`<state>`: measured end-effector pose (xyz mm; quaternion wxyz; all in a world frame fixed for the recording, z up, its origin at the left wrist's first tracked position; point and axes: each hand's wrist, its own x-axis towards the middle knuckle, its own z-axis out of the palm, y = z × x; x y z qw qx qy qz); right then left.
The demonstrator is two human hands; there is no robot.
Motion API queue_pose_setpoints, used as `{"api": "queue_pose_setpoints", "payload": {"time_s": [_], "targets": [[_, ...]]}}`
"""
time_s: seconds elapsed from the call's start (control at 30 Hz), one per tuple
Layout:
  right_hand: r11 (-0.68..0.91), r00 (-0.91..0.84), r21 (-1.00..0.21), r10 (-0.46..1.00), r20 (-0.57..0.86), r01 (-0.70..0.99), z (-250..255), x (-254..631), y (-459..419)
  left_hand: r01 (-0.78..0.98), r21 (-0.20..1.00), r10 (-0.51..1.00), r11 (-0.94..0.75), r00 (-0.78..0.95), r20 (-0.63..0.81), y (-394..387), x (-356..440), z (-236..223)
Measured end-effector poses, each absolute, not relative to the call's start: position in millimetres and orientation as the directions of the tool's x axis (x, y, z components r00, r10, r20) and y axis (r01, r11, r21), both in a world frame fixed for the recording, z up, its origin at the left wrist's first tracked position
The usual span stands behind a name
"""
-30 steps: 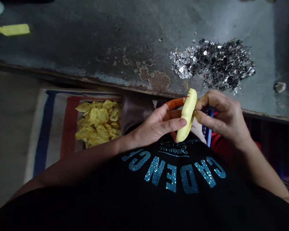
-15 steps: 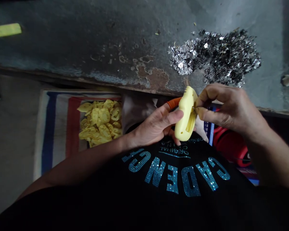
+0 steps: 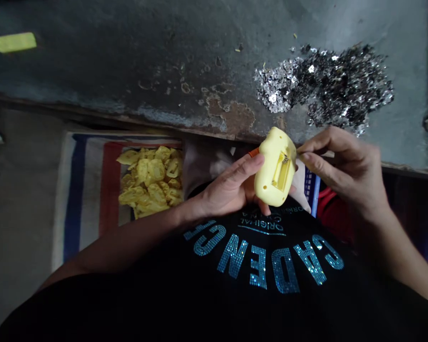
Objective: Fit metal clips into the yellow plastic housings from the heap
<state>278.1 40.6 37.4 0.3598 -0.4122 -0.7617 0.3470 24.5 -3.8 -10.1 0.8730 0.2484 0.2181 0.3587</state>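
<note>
Above the lap, the left hand (image 3: 228,187) wraps around a yellow plastic casing (image 3: 273,168) while the right fingertips (image 3: 305,159) pinch nearly shut at its slot, any held piece too small to tell, a heap of silvery scraps (image 3: 324,88) lying on the bench (image 3: 128,47) beyond

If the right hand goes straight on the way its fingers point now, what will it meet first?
The right hand would probably meet the yellow plastic casing in the left hand first, though depth is hard to judge.

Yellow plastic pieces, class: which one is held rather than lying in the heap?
The slotted yellow plastic piece in the left hand; the others lie heaped on the striped cloth.
</note>
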Motion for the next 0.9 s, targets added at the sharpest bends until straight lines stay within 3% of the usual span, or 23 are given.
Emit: {"api": "queue_pose_setpoints", "payload": {"time_s": [0.13, 0.33, 0.63, 0.9], "targets": [[0.548, -0.458, -0.698, 0.821, 0.342, 0.462, 38.4, 274.5, 31.5, -0.527, 0.614, 0.767, 0.588, 0.605, -0.214, -5.8, 25.8, -7.8], [0.618, -0.521, -0.564, 0.779, 0.349, 0.547, 38.6, 270.2, 30.8, -0.524, 0.644, 0.801, 0.558, 0.545, -0.25, -14.2, 26.9, -4.3], [0.428, -0.457, -0.804, 0.861, 0.223, 0.414, 40.5, 272.3, 29.7, -0.536, 0.594, 0.763, 0.6, 0.608, -0.222, -11.1, 26.7, -3.6], [0.439, -0.413, -0.802, 0.87, 0.268, 0.405, 42.6, 277.2, 29.3, -0.479, 0.6, 0.702, 0.641, 0.682, -0.206, -7.6, 24.9, -9.5]]}}
